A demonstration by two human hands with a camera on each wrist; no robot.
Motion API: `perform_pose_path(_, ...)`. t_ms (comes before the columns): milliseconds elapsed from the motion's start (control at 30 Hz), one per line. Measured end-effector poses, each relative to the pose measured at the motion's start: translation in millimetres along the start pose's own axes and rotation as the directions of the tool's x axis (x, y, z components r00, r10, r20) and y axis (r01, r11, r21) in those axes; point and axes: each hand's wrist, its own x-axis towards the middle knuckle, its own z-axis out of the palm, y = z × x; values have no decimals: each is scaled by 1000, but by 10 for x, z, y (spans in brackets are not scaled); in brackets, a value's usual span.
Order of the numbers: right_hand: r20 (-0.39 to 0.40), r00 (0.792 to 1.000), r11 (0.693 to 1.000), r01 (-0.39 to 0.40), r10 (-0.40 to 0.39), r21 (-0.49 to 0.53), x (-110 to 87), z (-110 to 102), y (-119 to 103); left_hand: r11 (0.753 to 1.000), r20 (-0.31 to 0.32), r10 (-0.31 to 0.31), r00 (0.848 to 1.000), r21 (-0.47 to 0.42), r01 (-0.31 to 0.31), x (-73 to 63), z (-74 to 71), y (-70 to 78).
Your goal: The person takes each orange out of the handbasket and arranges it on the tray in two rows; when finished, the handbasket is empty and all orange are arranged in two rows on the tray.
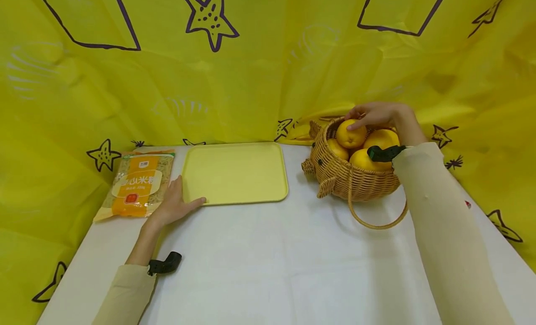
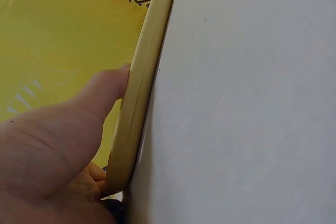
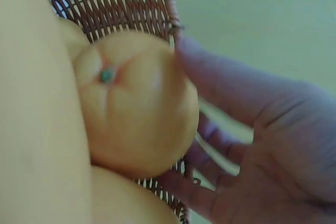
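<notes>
Rough wicker bskt (image 1: 372,187), smooth plstc tray (image 1: 234,173)

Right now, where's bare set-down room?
Free: yellow tray; white tabletop nearside of it, between left sleeve and basket handle. Crowded: left hand between rice noodle packet and tray; pig-shaped wicker basket, fruit inside, right hand gripping one.

Packet (image 1: 137,185), white table (image 1: 251,260), yellow patterned cloth (image 1: 251,83)

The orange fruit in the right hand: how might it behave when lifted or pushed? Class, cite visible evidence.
Being round, the orange fruit would probably roll if pushed on the table. It is likely firm: its outline looks undented beside the fingers. Its skin seems smooth, so it could slip a little.
</notes>
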Motion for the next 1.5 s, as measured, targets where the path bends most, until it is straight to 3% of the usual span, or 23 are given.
perform_pose_path(400,-28,999,999,-45,45,12,11,29,-24,1000,17,-10,1000,2,10,11,10,3)
perform_pose_path(667,1,998,996,-67,67,58,3,54,-28,1000,19,-10,1000,-3,10,14,19,-11)
perform_pose_path(1000,-72,997,1000,-22,21,-17,-23,143,-40,1000,15,-6,1000,0,6,16,32,-16)
perform_pose_path(1200,-77,997,1000,-6,6,2,-23,193,-1,1000,14,-5,1000,4,5,9,28,-9)
perform_pose_path(1500,-73,997,999,-25,22,-46,-20,209,-9,1000,16,-10,1000,0,10,-4,15,-6)
